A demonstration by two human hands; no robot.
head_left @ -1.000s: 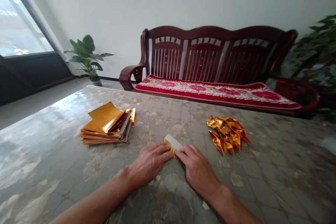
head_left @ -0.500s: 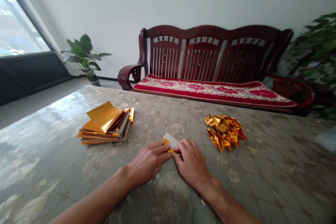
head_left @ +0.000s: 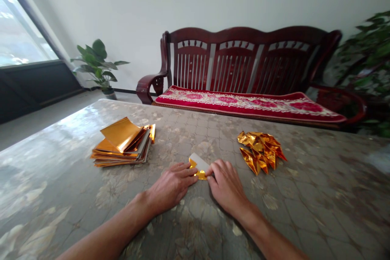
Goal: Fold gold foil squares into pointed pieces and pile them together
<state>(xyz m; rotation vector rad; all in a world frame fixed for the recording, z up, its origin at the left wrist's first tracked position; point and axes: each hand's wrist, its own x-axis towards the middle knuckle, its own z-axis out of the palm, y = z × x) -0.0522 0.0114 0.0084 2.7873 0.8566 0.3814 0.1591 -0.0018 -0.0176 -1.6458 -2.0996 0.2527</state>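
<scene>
I'm watching both hands working close together at 6 o'clock on the bench (head_left: 307, 195). The left hand (head_left: 172, 185) is lying flat and spread, its fingertips (head_left: 192, 178) touching the near edge of a folded foil sheet (head_left: 198, 166), which is showing white on top and gold beneath. The right hand (head_left: 227, 183) is pressing down on the sheet's right end without pinching, though the fold under its fingers is hard to make out from here. A stack of foil sheets (head_left: 122, 142) is lying at 10 o'clock, a heap of folded gold pieces (head_left: 262, 150) is sitting at 2 o'clock, and a wooden settee (head_left: 231, 63) with a red cushion (head_left: 243, 103) is standing at 12 o'clock beyond the bench.
</scene>
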